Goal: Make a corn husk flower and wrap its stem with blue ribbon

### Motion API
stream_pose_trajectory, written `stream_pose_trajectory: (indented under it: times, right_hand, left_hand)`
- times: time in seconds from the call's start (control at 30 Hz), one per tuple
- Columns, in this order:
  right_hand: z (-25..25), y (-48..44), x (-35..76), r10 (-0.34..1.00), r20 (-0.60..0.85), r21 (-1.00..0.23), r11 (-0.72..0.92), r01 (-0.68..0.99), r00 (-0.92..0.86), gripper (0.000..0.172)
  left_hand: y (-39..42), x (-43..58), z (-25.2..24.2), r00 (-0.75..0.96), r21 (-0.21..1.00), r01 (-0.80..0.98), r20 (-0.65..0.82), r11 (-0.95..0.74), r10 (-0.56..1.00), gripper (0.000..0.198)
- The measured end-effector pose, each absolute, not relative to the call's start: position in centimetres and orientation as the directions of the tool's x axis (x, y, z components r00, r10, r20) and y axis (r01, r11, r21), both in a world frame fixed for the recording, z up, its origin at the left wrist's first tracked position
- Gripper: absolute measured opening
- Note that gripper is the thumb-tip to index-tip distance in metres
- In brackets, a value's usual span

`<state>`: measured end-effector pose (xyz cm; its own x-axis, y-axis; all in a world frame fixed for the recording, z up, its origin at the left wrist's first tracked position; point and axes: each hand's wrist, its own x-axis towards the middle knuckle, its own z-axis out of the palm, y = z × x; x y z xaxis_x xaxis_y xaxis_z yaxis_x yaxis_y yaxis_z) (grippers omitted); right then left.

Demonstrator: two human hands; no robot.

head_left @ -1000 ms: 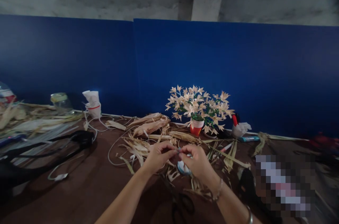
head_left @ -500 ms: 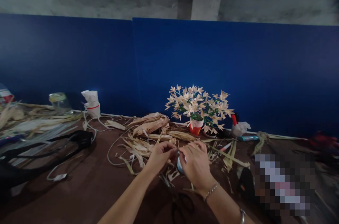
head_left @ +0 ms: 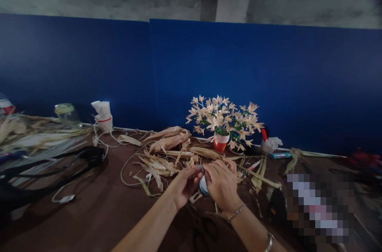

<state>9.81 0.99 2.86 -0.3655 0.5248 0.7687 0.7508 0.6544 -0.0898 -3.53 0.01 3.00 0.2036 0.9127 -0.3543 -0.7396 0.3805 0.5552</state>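
Note:
My left hand [head_left: 186,184] and my right hand [head_left: 222,183] meet over the table, fingertips pinched together. Between them shows a tiny bluish-grey bit, too small and blurred to name. Partly behind my right fingers is a round white and light-blue object [head_left: 203,185]; its kind is unclear, and I cannot tell whether a finger touches it. Dark-handled scissors [head_left: 204,230] lie below my wrists. Just beyond my hands, dry corn husks [head_left: 171,142] are heaped. Behind them stands a red and white paper cup [head_left: 221,143] of pale husk-like flowers [head_left: 219,115] on green stems.
At left are a black frame-like object [head_left: 89,156], a white cable [head_left: 122,172], a glass jar [head_left: 66,115] and a white cup with tissue [head_left: 104,121]. A teal tube [head_left: 279,156] and husk strips lie right. A blue partition [head_left: 191,69] backs the brown table [head_left: 92,220].
My left hand has turned, its palm now facing more toward the right hand, and its fingers have curled. The bluish-grey bit now shows at the fingertips. My right hand has barely moved.

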Motion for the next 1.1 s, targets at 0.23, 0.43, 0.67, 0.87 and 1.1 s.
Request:
stream_pose_trajectory:
  times: [0.23,0.43,0.67,0.87,1.1]
  right_hand:
    - [2.6,1.1,9.9,0.534,0.758,-0.082,0.647,0.758,-0.374,0.013]
    - [3.1,0.9,9.7,0.582,0.742,-0.153,0.630,0.762,-0.332,0.015]
    - [4.7,1.1,9.8,0.854,0.455,-0.701,0.519,0.489,-0.254,0.008]
    - [5.4,1.9,11.1,0.804,-0.197,-0.980,-0.161,0.114,-0.561,0.009]
    - [5.0,1.1,10.0,0.848,0.415,-0.651,0.529,0.544,-0.328,0.011]
  left_hand:
    - [0.3,-3.2,2.0,0.135,0.607,-0.732,-0.317,0.310,0.939,0.006]
    - [1.0,-3.4,1.4,-0.025,0.867,-0.498,-0.025,0.009,0.999,0.018]
    - [1.0,-5.4,3.0,0.053,0.969,-0.190,0.170,-0.157,0.984,0.018]
    - [0.4,-5.4,3.0,0.197,0.975,-0.214,0.102,-0.059,0.975,0.019]
    - [0.9,-4.8,2.6,0.025,0.980,-0.184,0.077,-0.071,0.997,0.021]
